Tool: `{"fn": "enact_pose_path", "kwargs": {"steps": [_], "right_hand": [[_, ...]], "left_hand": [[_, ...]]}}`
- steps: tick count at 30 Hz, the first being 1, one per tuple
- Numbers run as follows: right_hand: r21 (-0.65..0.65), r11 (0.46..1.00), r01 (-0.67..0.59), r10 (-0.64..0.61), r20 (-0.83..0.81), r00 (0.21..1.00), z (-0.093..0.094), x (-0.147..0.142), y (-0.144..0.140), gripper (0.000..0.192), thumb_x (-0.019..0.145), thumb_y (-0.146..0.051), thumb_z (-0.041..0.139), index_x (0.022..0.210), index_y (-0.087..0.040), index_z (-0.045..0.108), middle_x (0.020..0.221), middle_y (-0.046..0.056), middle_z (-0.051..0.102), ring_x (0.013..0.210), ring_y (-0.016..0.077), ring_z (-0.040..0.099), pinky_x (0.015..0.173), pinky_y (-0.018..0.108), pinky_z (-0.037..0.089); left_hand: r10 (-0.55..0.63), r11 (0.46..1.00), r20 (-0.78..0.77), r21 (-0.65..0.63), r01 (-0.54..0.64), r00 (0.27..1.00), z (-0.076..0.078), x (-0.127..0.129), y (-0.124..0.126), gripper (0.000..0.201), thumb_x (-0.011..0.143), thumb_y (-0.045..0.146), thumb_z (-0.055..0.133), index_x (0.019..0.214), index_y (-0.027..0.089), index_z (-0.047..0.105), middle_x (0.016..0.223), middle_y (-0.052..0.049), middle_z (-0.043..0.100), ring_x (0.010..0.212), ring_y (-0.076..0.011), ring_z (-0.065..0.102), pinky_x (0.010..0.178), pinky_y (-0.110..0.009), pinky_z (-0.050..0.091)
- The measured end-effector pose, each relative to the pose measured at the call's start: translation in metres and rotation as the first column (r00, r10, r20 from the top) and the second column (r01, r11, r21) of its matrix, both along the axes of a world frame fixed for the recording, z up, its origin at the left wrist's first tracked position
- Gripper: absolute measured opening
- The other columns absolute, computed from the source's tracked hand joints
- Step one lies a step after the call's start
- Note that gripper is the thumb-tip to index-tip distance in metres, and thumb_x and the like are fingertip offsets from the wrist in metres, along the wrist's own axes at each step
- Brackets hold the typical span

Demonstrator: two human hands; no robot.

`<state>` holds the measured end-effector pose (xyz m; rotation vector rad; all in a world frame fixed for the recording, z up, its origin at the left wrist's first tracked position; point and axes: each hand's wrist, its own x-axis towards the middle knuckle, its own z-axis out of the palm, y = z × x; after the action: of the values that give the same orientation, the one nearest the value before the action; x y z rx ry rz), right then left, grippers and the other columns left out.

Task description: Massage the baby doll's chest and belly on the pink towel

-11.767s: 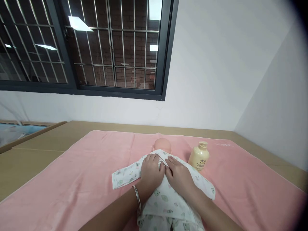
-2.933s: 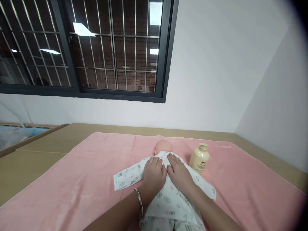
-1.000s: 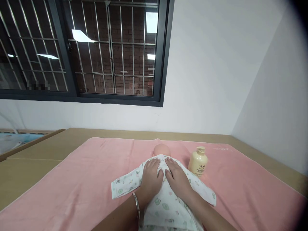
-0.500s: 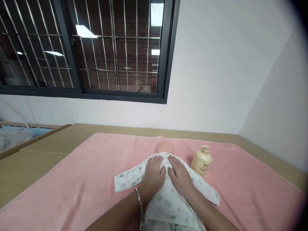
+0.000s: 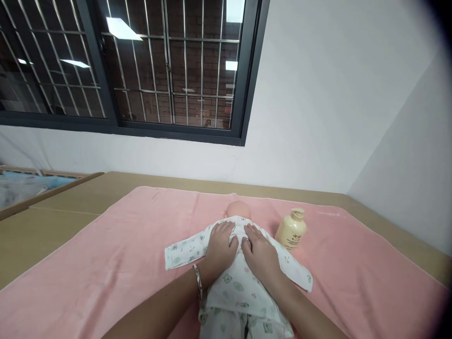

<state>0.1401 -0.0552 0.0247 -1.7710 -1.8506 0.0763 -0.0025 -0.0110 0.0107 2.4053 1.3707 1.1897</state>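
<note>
— Pink towel [image 5: 106, 273] covered the tan table [image 5: 42, 230], right? What lay closest to the camera?

— Yes. Nearest were the person's two forearms, the left one wearing a silver bangle [image 5: 197, 281]. They reached over a doll [image 5: 237, 209] lying on its back in a white printed baby garment [image 5: 240, 292], its legs toward the camera and its head away.

— And the hands themselves?

— Both were spread flat, palms down, gripping nothing. The left hand [image 5: 219, 247] rested on the doll's chest with fingers extended toward the collar. The right hand [image 5: 259, 254] lay just beside it, likewise flat on the garment, and the thumbs nearly met over the chest's middle.

— What about the sleeves?

— One sleeve stretched out to the left on the towel, the other to the right, both lying flat.

— Anything farther back?

— A cream lotion bottle [image 5: 291, 230] stood upright on the towel, near the doll's head and right of it. Behind that were the white wall and a dark-framed barred window [image 5: 169, 70].
</note>
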Motion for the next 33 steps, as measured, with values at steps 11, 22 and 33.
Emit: {"fn": "enact_pose_path", "kwargs": {"steps": [11,22,33], "right_hand": [[0.020,0.999,-0.049,0.048,0.027,0.998,-0.004,0.004,0.006,0.050,0.094,-0.028,0.034,0.139,-0.009,0.048,0.146,0.010,0.044,0.138,0.0243,0.035,0.115,0.041,0.028],[0.252,0.940,-0.228,0.206,0.111,0.972,-0.001,0.001,-0.002,0.047,0.091,-0.019,0.043,0.136,-0.015,0.050,0.149,0.012,0.040,0.141,0.0283,0.029,0.113,0.054,0.028],[0.281,0.920,-0.271,0.270,0.044,0.962,0.005,0.006,-0.001,0.038,0.088,-0.019,0.046,0.122,-0.016,0.063,0.132,0.011,0.059,0.128,0.0244,0.049,0.111,0.048,0.034]], "left_hand": [[-0.009,1.000,-0.032,0.011,0.009,0.999,-0.004,0.000,0.006,0.040,0.084,0.019,0.046,0.121,0.017,0.060,0.126,-0.010,0.063,0.119,-0.0257,0.055,0.108,-0.047,0.039],[0.029,0.993,0.016,0.114,-0.031,0.999,-0.010,-0.003,0.003,0.039,0.095,0.027,0.038,0.129,0.013,0.052,0.137,-0.015,0.052,0.129,-0.0279,0.045,0.109,-0.051,0.037],[-0.049,0.996,0.016,0.079,0.048,0.999,-0.008,-0.001,0.006,0.034,0.092,0.024,0.040,0.121,0.015,0.056,0.126,-0.012,0.061,0.120,-0.0268,0.052,0.108,-0.049,0.037]]}}
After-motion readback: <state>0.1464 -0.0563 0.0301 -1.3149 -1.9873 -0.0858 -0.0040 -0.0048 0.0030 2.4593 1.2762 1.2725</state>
